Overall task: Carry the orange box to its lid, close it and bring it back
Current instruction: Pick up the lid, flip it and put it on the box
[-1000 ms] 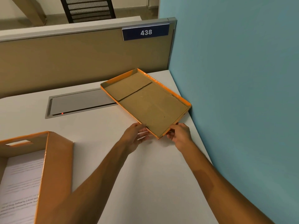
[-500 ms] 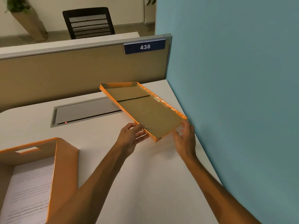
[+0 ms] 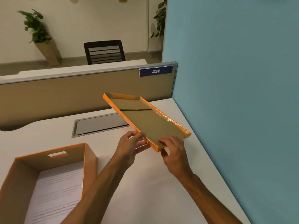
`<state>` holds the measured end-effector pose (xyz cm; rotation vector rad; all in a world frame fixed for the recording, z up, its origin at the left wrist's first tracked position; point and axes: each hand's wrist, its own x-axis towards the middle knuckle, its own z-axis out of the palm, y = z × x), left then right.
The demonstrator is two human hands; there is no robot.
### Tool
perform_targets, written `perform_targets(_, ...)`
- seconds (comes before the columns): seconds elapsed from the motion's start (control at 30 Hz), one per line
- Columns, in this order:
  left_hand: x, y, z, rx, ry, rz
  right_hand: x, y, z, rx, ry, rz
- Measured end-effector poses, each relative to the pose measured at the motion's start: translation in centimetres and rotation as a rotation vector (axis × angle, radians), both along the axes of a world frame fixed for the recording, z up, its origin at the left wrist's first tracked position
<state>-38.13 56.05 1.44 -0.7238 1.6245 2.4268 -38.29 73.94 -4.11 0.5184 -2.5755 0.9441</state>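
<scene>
The orange box [image 3: 48, 178] stands open on the worktop [image 3: 145, 191], its lid [image 3: 145, 122] lifted and tilted just right of it, so closing it and carrying it back are still to do. The left hand [image 3: 131, 145] and right hand [image 3: 174, 151] each have fingers closed on the lid's near end. Beyond the box, a blue plate [image 3: 156, 71] reads "438"; the print on the paper inside the box is too blurred to read.

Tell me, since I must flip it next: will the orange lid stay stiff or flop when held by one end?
The lid probably stays fairly stiff: it juts out flat from both hands. Likely light, being shallow cardboard. Its glossy rim may be slippery.
</scene>
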Motion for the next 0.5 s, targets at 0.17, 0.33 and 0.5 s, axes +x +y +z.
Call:
perform_targets(0.17, 2.9, -1.8, 2.8, -0.053, 0.072, 0.003, 2.3, -2.2, 2.1, -0.054, 0.12, 0.023)
perform_targets(0.33, 6.5, -3.7, 5.8, -0.083, 0.17, 0.007, 5.7, -4.4, 5.0, -0.159, 0.153, 0.05)
perform_targets(0.5, 11.1, -5.5, 8.2, -0.129, 0.307, -0.074, 10.2, -6.6, 8.3, -0.395, 0.069, -0.078)
